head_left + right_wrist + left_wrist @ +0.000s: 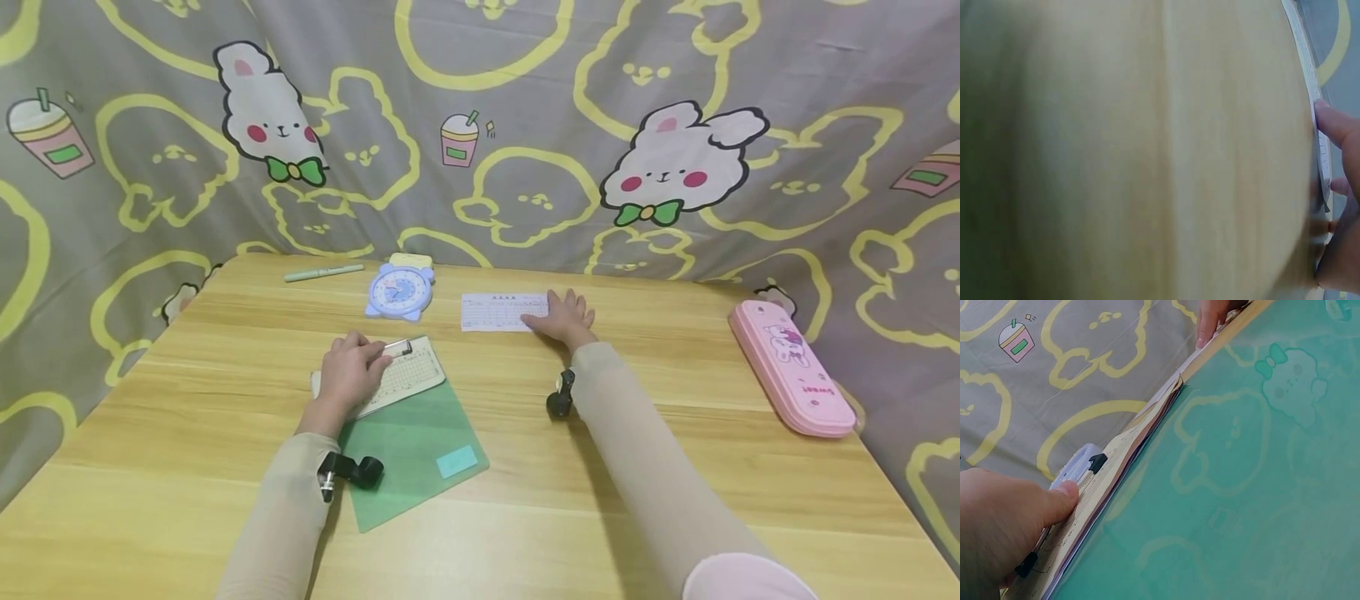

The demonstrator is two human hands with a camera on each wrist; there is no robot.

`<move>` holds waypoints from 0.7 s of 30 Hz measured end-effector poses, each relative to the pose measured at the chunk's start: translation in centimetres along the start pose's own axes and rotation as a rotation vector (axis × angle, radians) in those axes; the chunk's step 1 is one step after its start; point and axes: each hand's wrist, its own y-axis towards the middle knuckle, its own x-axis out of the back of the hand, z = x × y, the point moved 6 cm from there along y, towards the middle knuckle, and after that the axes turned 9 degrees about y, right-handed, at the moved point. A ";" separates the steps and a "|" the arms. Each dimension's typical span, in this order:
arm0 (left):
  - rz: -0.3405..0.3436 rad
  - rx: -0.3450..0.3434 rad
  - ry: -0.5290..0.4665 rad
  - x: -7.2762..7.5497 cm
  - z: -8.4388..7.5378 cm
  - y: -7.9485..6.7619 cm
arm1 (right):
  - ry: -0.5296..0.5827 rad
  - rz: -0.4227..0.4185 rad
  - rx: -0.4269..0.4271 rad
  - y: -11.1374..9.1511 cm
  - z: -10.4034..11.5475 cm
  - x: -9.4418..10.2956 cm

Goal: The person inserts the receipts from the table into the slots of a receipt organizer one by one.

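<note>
A green clipboard [412, 450] with a light blue label [457, 461] lies left of centre on the table. Printed paper slips [408, 375] are stacked at its top, under a metal clip [399, 348] with black tips. My left hand [350, 372] grips that clip; in the left wrist view its thumb [1065, 499] lies on the bar, and the other fingers are mostly hidden. Farther back, a white printed slip [495, 312] lies flat on the table. My right hand [566, 318] rests on its right end with fingers spread, the thumb [1334, 125] touching the paper.
Behind the clipboard stands a blue clock [401, 292], with a yellow object [411, 261] behind it. A green pen [324, 272] lies to their left. On the right is a pink pencil case [791, 367]. A patterned curtain [525, 125] hangs along the table's back edge.
</note>
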 end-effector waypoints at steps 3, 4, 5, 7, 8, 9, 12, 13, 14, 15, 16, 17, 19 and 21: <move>0.002 0.000 -0.009 0.0 0.0 0.0 | -0.017 0.022 0.003 -0.1 -0.1 0.0; 0.004 0.000 -0.011 0.0 -0.1 0.0 | -0.018 0.025 0.005 -0.1 -0.1 0.0; 0.004 -0.001 -0.014 0.1 0.0 0.0 | -0.019 0.027 0.008 -0.2 0.0 0.0; 0.004 -0.002 -0.017 0.1 -0.1 0.0 | -0.019 0.021 0.011 -0.3 0.0 0.0; 0.005 -0.001 -0.018 0.2 -0.1 0.0 | -0.022 0.015 0.012 -0.3 0.1 0.1; 0.005 -0.001 -0.019 0.1 0.0 0.0 | -0.019 0.009 0.012 -0.4 0.1 0.1; 0.006 0.001 -0.023 0.1 -0.1 0.0 | -0.007 -0.018 0.008 -0.4 0.0 0.1; 0.008 0.000 -0.023 0.1 -0.1 0.1 | -0.004 -0.027 0.009 -0.5 0.0 0.2; 0.008 0.000 -0.024 0.1 -0.1 0.1 | -0.001 -0.035 0.009 -0.5 0.0 0.2; 0.007 0.000 -0.026 0.1 -0.1 0.1 | 0.004 -0.044 0.010 -0.5 0.1 0.2; 0.007 -0.001 -0.027 0.1 -0.1 0.1 | 0.002 -0.052 0.010 -0.5 0.1 0.2; 0.007 0.000 -0.027 0.1 -0.1 0.1 | 0.000 -0.058 0.013 -0.6 0.1 0.2; 0.010 0.001 -0.030 0.0 -0.1 0.1 | -0.002 -0.069 0.017 -0.7 0.2 0.2; 0.012 0.006 -0.029 0.0 -0.1 0.0 | -0.006 -0.079 0.023 -0.8 0.4 0.2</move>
